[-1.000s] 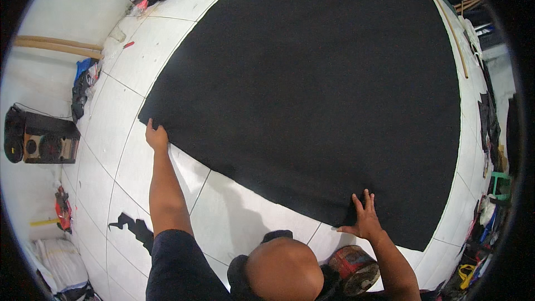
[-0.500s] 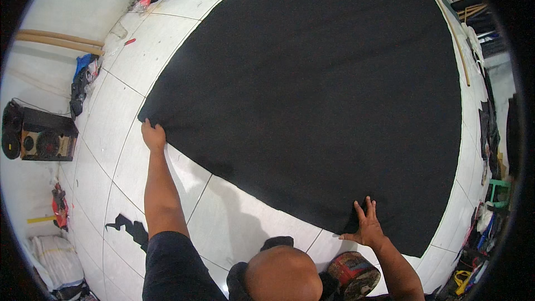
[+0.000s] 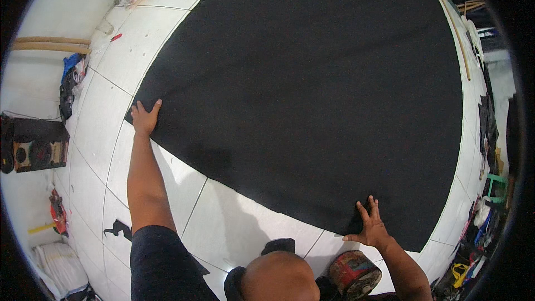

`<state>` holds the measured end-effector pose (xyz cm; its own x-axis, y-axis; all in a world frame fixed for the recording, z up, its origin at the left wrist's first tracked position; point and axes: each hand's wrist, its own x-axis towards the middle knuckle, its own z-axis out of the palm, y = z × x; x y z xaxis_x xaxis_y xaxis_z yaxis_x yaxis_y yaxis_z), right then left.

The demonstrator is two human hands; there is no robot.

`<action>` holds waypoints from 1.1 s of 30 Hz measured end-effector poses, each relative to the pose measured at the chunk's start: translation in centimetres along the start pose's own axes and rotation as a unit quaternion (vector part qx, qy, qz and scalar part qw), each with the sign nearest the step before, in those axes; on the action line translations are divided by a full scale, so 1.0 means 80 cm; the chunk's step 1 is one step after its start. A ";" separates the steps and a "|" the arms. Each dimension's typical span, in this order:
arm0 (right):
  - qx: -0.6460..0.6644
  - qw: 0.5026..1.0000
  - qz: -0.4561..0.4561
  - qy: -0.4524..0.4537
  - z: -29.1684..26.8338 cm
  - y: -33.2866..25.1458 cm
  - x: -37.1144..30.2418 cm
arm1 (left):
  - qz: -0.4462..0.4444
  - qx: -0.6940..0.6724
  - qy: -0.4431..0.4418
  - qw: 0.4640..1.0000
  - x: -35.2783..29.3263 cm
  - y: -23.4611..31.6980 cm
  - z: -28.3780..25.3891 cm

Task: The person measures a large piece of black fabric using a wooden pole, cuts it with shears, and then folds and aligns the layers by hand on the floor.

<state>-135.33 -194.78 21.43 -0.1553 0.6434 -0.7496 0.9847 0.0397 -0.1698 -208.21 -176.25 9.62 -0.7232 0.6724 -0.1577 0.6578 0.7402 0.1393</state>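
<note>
A large black cloth [image 3: 312, 95] is spread across the white tiled floor. My left hand [image 3: 146, 118] rests on it at the left corner of its near edge, with fingers spread and the thumb apart. At the right of the near edge, my right hand [image 3: 369, 226] presses on the fabric with its fingers fanned out; the thumb reaches to the cloth's border. Neither hand grips anything. Close to my right forearm stands a short, round, worn red and dark object [image 3: 355, 274], whose exact kind I cannot make out.
A black scrap of cloth [image 3: 118, 228] lies on the tiles at the left. By the left wall are a speaker [image 3: 42, 147], long tan poles [image 3: 53, 43] and a white sack [image 3: 58, 267]. Along the right side are a thin wooden stick [image 3: 461, 44], a green stool [image 3: 495, 188] and assorted clutter.
My left hand has let go of the cloth's corner and opened flat on top, and the corner lies slightly farther left. My right hand stays nearly in place.
</note>
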 end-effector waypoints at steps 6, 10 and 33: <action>0.003 1.000 0.015 0.017 0.009 0.009 -0.011 | -0.053 0.082 -0.052 0.994 -0.020 0.046 0.005; -0.015 0.999 -0.010 0.029 0.005 -0.007 0.006 | 0.093 0.074 0.171 0.978 -0.028 0.025 -0.026; -0.024 0.967 0.244 0.068 -0.073 0.384 -0.246 | 0.502 0.078 -0.009 0.861 -0.510 0.202 0.070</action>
<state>-101.56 -201.76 34.67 0.3367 0.6892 -0.6416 0.9414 -0.2599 0.2149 -166.88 -191.75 12.87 0.2295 0.9721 -0.0487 0.9709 -0.2251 0.0813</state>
